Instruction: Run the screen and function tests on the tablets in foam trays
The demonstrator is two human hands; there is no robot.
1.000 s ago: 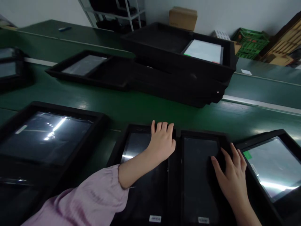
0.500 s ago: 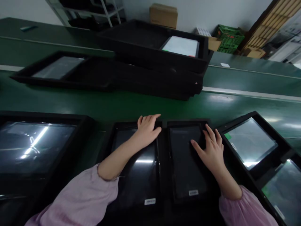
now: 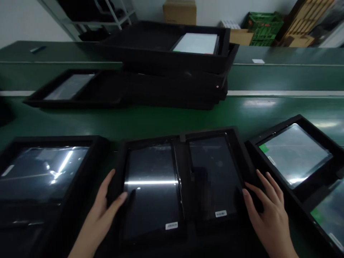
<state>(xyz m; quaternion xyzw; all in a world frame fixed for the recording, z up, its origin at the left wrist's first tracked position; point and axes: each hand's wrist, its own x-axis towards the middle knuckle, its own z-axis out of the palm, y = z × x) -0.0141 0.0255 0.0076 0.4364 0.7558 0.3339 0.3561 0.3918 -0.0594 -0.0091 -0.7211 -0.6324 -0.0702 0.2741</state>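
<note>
A black tray [image 3: 180, 137] lies in front of me on the green belt and holds two dark screen panels side by side, a left panel [image 3: 153, 186] and a right panel [image 3: 215, 175]. My left hand [image 3: 103, 208] clasps the tray's left rim, thumb resting on the edge by the left panel. My right hand [image 3: 266, 211] clasps the tray's right rim, fingers spread over the edge and thumb by the right panel. Small white labels sit at the near ends of both panels.
Another black tray with a glossy panel [image 3: 40, 172] lies to the left, and trays with film-covered panels [image 3: 292, 154] to the right. A stack of black trays [image 3: 172, 82] stands across the green belt [image 3: 166, 118]. Cardboard boxes and a green crate [image 3: 264, 23] sit at the back.
Both hands have drawn back from the far ends of the panels to the tray's left and right rims. The view has shifted, so the tray now sits more centred.
</note>
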